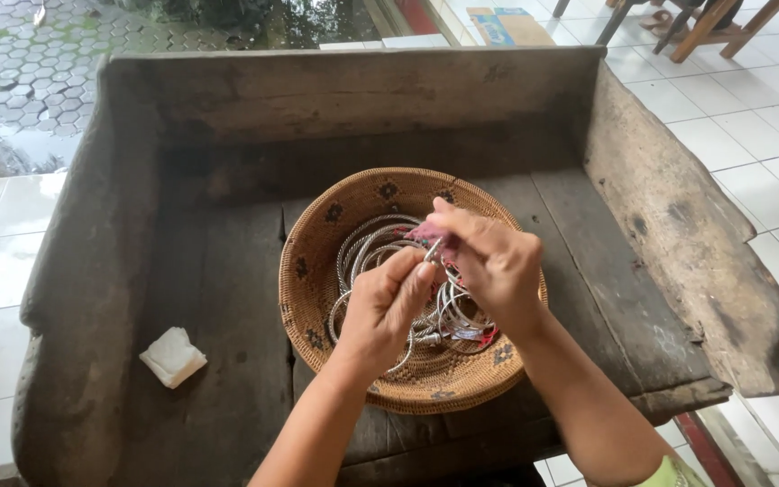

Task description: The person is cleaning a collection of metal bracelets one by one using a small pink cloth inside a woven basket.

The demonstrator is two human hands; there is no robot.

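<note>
Both hands, left and right, pinch one silver bangle over my woven basket; its pink tag is half hidden by fingers.

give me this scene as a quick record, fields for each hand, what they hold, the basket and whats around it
left hand: fingers pinch a silver bangle over the basket
right hand: fingers pinch the same bangle and a small pink tag
basket: woven basket, round, tan with dark motifs, resting in the trough
basket contents: pile of silver bangles, some with pink tags
support: weathered wooden trough with raised sides
nearby: folded white cloth to the left of the basket, apart from it
floor: white tiles
</note>
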